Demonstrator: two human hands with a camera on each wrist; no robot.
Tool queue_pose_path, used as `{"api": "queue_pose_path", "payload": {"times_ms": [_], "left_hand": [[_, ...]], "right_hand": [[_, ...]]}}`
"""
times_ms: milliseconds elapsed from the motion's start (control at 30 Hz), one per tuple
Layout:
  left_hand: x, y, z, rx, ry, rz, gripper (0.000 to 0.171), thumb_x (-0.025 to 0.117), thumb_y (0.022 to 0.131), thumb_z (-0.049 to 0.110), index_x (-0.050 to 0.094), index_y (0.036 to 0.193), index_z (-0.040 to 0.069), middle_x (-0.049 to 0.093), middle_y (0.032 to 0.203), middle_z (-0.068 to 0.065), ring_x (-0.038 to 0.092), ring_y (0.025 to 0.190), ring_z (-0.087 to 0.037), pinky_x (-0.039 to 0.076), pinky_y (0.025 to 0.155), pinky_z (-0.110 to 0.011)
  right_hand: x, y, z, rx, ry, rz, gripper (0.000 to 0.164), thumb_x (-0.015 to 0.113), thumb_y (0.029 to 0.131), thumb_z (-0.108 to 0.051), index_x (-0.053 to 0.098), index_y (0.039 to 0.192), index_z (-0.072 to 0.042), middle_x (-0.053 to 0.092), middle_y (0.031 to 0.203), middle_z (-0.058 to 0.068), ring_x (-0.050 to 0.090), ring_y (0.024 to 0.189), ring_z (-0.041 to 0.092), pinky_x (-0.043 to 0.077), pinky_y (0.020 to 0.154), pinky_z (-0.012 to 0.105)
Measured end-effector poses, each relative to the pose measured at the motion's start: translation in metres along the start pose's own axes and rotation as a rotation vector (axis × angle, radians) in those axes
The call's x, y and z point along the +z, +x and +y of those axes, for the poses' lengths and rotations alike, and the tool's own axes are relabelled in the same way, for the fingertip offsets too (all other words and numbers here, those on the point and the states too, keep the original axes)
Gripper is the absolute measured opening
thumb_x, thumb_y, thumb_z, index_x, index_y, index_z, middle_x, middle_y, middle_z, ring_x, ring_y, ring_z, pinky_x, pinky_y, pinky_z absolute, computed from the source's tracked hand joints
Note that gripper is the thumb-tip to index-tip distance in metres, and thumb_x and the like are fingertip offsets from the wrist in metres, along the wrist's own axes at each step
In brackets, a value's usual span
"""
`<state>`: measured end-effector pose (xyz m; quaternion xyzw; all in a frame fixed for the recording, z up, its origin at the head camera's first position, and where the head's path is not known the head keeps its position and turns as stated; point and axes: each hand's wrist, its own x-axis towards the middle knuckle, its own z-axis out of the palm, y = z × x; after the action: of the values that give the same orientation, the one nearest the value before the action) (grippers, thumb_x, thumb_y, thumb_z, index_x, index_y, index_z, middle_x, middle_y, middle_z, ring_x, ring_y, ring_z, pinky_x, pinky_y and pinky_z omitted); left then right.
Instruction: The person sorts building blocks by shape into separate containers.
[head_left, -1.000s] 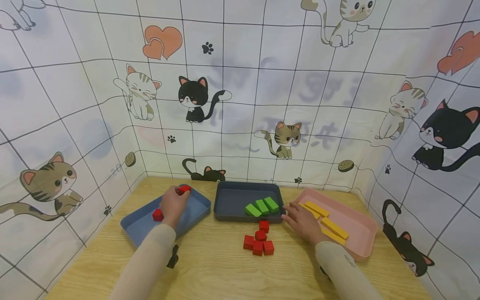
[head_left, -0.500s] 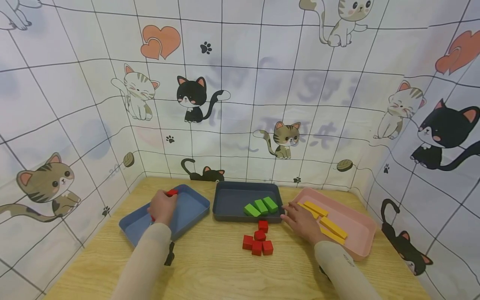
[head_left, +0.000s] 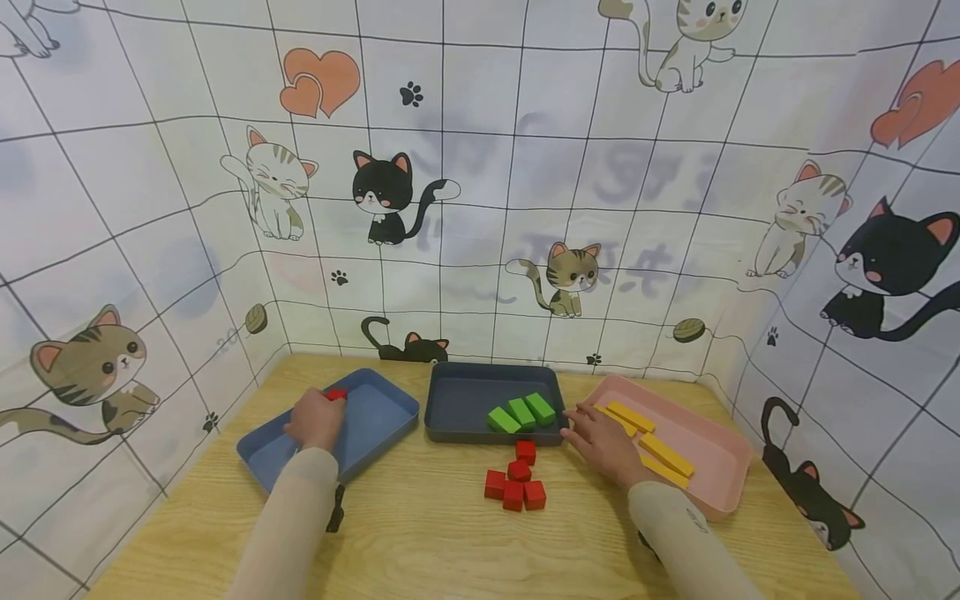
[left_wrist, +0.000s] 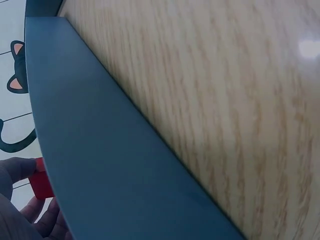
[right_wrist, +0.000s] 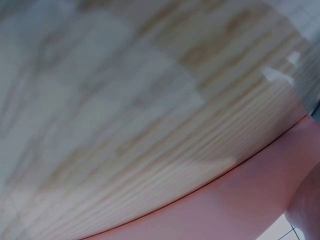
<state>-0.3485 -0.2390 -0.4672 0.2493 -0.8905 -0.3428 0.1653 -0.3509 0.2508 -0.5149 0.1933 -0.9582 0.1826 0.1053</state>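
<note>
With our left hand (head_left: 315, 419) we are pinching one red block (left_wrist: 42, 182) between the thumb and the fingers, and we are holding it over the blue tray (head_left: 382, 417); whether it is touching the bottom, we are not able to tell. For doing this well, we should be keeping the grip light, be bringing the block flat to the tray floor, and only then be loosening the fingers, so it is not rolling. Our wrist should be staying free of the near wall. Our right hand (head_left: 600, 437) is resting with relaxed fingers, holding nothing, between the dark tray (head_left: 457, 408) and the pink tray (head_left: 723, 454). Five other red blocks (head_left: 519, 472) are lying on the tabletop (head_left: 450, 550).
</note>
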Motion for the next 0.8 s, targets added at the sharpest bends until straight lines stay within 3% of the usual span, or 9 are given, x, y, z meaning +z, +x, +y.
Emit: {"api": "queue_pose_path", "payload": {"times_ms": [233, 800], "left_hand": [[-0.0005, -0.0014, -0.0013, 0.026, 0.025, -0.013, 0.029, 0.065, 0.09, 0.022, 0.063, 0.098, -0.005, 0.067, 0.102, -0.027, 0.059, 0.097, -0.048, 0.032, 0.092, -0.067], [-0.0003, 0.001, 0.0058, 0.098, 0.022, -0.023, 0.045, 0.063, 0.093, 0.024, 0.059, 0.126, -0.006, 0.06, 0.122, -0.029, 0.053, 0.112, -0.051, 0.034, 0.093, -0.067]], "right_hand": [[-0.0001, -0.0002, 0.0, -0.007, 0.001, 0.008, 0.056, 0.051, 0.101, -0.05, 0.057, 0.141, -0.011, 0.045, 0.148, 0.021, 0.046, 0.131, 0.043, 0.035, 0.106, 0.06], [-0.0011, -0.0009, -0.0015, 0.007, 0.004, -0.009, 0.055, 0.051, 0.101, -0.048, 0.056, 0.141, -0.011, 0.044, 0.149, 0.02, 0.045, 0.132, 0.044, 0.034, 0.107, 0.061]]}}
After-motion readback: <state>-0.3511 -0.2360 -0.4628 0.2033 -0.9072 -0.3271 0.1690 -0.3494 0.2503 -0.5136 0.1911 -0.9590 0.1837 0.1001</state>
